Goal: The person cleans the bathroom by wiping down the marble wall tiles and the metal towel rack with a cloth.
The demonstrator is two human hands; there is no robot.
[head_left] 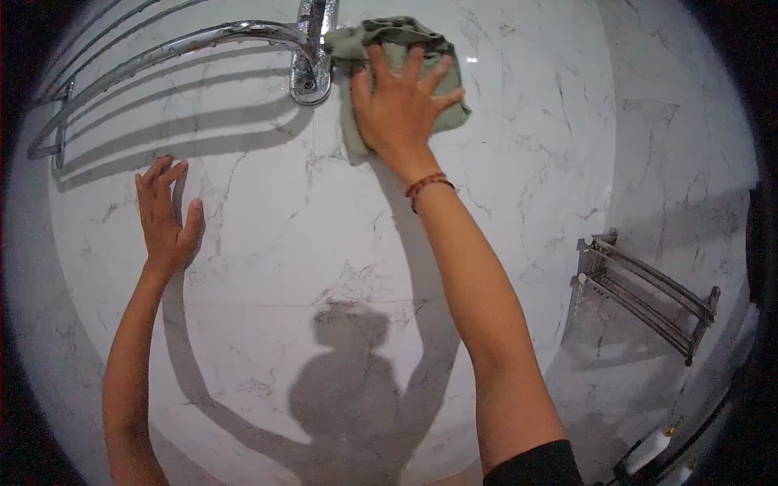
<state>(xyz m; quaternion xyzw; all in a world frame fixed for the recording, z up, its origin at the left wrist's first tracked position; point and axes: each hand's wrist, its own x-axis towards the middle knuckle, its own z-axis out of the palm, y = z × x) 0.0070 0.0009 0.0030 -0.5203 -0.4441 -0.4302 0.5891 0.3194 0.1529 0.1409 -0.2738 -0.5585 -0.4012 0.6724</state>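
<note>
Grey-green cloth lies bunched and folded against the white, dark-veined wall, directly under the right hand. That hand is spread flat over it, palm to the fabric, thumb and fingers fanned rather than clenched. Its arm reaches up from the lower right, with a reddish-brown bracelet at the wrist and a black sleeve near the elbow. Just left of the right hand is the mount of a wet chrome rack. Below that rack, the left hand is raised, empty, fingers loosely bent; whether it touches the wall I cannot tell. Well below and right of the right hand are a smaller metal rack and a white object, too blurred to read.
</note>
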